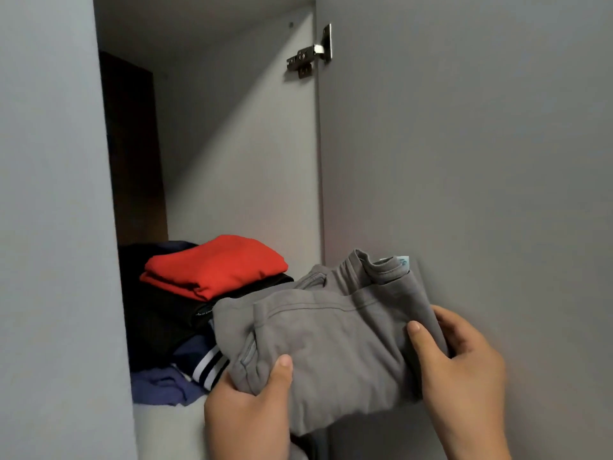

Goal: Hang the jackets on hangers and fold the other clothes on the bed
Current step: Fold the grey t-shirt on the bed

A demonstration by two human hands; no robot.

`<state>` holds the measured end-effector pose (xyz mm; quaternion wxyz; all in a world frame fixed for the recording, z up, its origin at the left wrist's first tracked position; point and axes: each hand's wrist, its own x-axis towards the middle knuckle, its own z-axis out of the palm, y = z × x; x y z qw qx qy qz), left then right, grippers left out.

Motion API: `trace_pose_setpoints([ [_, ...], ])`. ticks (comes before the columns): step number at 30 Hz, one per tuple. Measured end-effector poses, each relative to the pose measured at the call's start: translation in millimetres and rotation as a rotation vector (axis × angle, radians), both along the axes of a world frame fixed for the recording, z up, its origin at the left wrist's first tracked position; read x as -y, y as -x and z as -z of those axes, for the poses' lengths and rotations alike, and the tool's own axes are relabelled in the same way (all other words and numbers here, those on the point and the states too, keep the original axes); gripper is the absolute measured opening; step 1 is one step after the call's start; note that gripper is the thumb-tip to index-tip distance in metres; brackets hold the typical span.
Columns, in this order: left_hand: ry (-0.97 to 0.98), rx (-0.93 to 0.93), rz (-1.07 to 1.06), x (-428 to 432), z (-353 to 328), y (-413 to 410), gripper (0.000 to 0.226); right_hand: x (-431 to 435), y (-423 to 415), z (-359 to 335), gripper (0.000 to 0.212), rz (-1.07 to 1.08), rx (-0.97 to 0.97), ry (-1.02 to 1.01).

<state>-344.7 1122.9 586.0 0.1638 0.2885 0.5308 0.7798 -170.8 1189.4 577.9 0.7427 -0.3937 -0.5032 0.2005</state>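
The left hand point(252, 406) gripped the near left corner of a folded grey cotton garment point(331, 340), thumb on top. The right hand point(464, 370) clamped its right edge, thumb above and fingers behind. The hands stood apart with the bundle held between them at the front of a pale wardrobe shelf point(166, 426). Soft, light and limp, it would likely sag or unfold unless supported at both sides or from beneath. Just beyond the left hand lay a navy white-striped cloth point(205, 360), and farther off a folded red garment point(215, 265) sat atop black clothes point(159, 313).
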Motion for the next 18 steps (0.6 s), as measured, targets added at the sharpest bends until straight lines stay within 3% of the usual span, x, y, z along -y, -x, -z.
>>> trace_pose_setpoints([
  [4, -0.097, -0.066, -0.198, -28.2, -17.9, -2.2, 0.034, -31.7, 28.6, -10.5, 0.046, -0.076, -0.001, -0.076],
  [8, -0.194, -0.165, -0.273, -44.9, -41.3, 14.2, 0.034, -60.8, 51.5, -39.2, 0.037, -0.208, -0.032, -0.132],
  [11, -0.251, -0.141, -0.282, -51.9, -67.0, 31.3, 0.024, -79.0, 66.8, -72.3, 0.03, -0.267, -0.05, -0.196],
  [14, -0.303, -0.146, -0.326, -61.4, -94.8, 48.4, 0.035, -102.3, 88.9, -106.5, 0.029, -0.314, -0.062, -0.24],
  [18, -0.255, -0.105, -0.457, -82.0, -125.0, 74.4, 0.014, -141.1, 128.8, -144.1, 0.025, -0.338, -0.052, -0.266],
])
